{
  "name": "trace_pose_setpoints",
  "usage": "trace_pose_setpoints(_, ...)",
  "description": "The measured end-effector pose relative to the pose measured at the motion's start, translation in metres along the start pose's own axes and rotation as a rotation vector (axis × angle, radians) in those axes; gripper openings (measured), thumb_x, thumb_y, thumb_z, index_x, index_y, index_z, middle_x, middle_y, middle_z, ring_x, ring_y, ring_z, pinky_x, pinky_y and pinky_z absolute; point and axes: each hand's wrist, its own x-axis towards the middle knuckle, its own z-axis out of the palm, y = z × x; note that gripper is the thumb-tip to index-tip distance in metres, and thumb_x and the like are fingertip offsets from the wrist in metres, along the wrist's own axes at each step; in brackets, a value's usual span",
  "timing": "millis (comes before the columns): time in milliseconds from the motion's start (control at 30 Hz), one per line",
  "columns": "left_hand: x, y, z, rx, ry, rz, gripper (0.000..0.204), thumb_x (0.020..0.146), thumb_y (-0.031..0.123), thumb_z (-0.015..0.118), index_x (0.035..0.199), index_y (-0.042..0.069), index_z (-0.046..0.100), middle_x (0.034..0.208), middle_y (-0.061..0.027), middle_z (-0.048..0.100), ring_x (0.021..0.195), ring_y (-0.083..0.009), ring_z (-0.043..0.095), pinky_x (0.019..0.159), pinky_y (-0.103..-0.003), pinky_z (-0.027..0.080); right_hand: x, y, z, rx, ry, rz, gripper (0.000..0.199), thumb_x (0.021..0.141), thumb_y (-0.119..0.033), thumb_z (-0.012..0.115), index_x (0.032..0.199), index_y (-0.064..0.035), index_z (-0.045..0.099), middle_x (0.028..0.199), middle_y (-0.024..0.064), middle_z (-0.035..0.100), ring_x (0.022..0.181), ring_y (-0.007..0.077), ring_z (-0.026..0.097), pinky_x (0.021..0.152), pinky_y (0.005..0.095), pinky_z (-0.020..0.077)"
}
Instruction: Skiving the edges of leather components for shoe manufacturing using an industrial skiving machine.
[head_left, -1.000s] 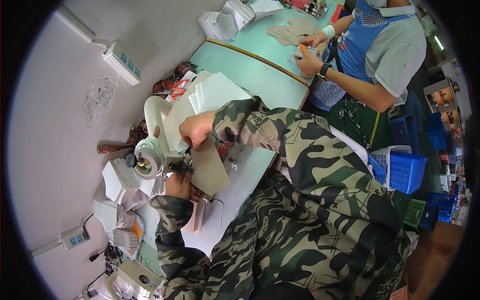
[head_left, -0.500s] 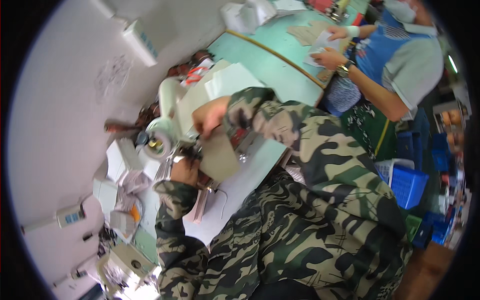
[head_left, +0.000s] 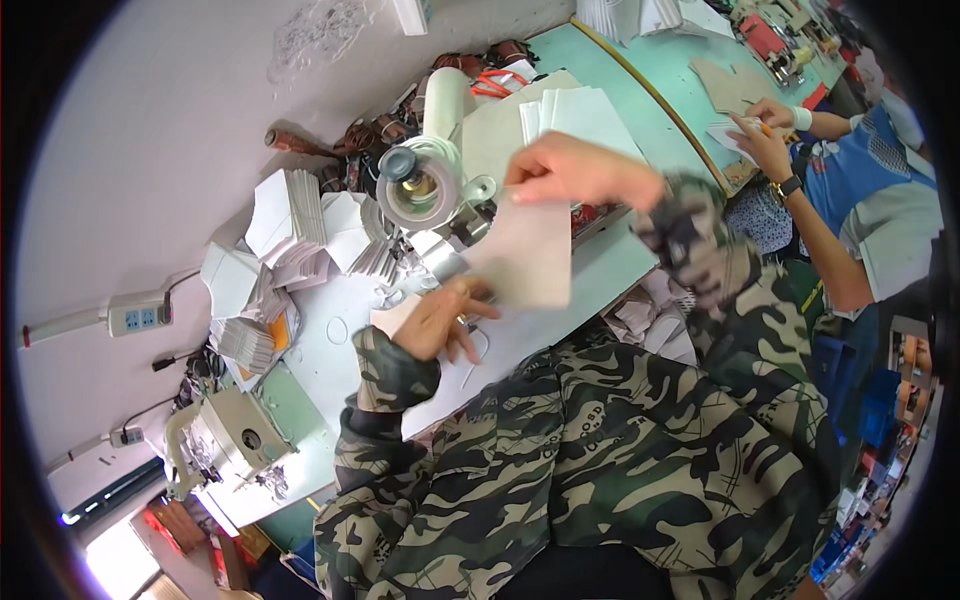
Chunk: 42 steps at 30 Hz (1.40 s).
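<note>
My right hand [head_left: 580,172] pinches the top edge of a beige sheet piece [head_left: 535,245], which hangs above the white worktop and is slightly blurred. Close to the sheet's lower left corner is my left hand [head_left: 440,320], its fingers spread. Whether they touch the sheet is hard to tell. Partly covered by the left hand lies another beige piece [head_left: 392,314]. Just beyond the hands stands a white sewing machine [head_left: 445,105] with a round end [head_left: 420,185] and metal parts beneath it. White sheets [head_left: 585,115] lie to its right.
Stacks of white folded pieces [head_left: 285,220] stand left of the machine. Farther left is another machine [head_left: 235,435]. A yellow strip [head_left: 650,90] crosses the green table at far right, where a co-worker's hands [head_left: 760,135] hold pale pieces. Crumpled pieces [head_left: 650,315] lie near my right sleeve.
The view has swung, shifting the scene. My right hand has lifted the beige piece away from the machine's working area. My left hand has left the machine and its fingers have spread.
</note>
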Motion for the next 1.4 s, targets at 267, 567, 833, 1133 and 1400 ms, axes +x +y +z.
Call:
trace_pose_setpoints(267,0.001,-0.048,-0.037,0.528,0.416,0.225,0.029,0.095,0.025,0.050,0.088,-0.001,0.060,0.063,-0.0049,0.056,0.053,-0.0137,0.051,0.050,-0.027,0.040,-0.059,0.029,0.148,0.447,0.195,0.258,0.019,0.088,-0.016,0.064,0.088,0.0032,0.063,0.070,0.0038,0.064,0.060,0.0069,0.056,0.053,0.0258,0.0452)
trace_pose_setpoints(567,0.053,0.000,-0.042,0.925,0.392,0.234,0.033,0.090,0.025,0.053,0.080,-0.005,0.062,0.067,-0.0148,0.060,0.062,-0.0208,0.060,0.060,-0.036,0.045,-0.073,0.018,0.143,0.848,0.280,0.375,0.021,0.089,-0.015,0.063,0.098,0.0041,0.064,0.080,0.0046,0.068,0.070,0.0095,0.062,0.060,0.0239,0.0485)
trace_pose_setpoints(833,-0.015,-0.079,-0.131,1.562,0.414,-0.332,0.041,0.086,0.042,0.061,0.117,0.015,0.059,0.099,-0.0158,0.066,0.087,-0.0359,0.066,0.074,-0.048,0.051,-0.083,0.010,0.018,-0.494,1.022,-0.190,0.028,0.077,-0.008,0.067,0.105,-0.0053,0.065,0.090,0.0102,0.065,0.080,0.0302,0.062,0.072,0.0368,0.0490)
trace_pose_setpoints(1133,-0.042,-0.126,-0.091,1.491,0.729,-0.100,0.030,0.082,0.034,0.068,0.106,0.016,0.064,0.100,-0.0104,0.064,0.084,-0.0326,0.065,0.070,-0.042,0.053,-0.059,-0.007,0.084,-0.316,0.683,-0.099,0.031,0.076,-0.021,0.072,0.102,-0.0057,0.064,0.090,0.0128,0.065,0.082,0.0321,0.062,0.071,0.0401,0.0502)
trace_pose_setpoints(1400,-0.040,-0.134,-0.110,1.565,0.639,0.414,0.036,0.070,0.016,0.076,0.103,0.011,0.063,0.099,-0.0063,0.064,0.089,-0.0297,0.061,0.082,-0.041,0.048,-0.061,0.002,0.094,-0.283,0.624,-0.098,0.024,0.078,-0.016,0.071,0.098,-0.0059,0.064,0.086,0.0106,0.065,0.075,0.0281,0.063,0.066,0.0384,0.0498)
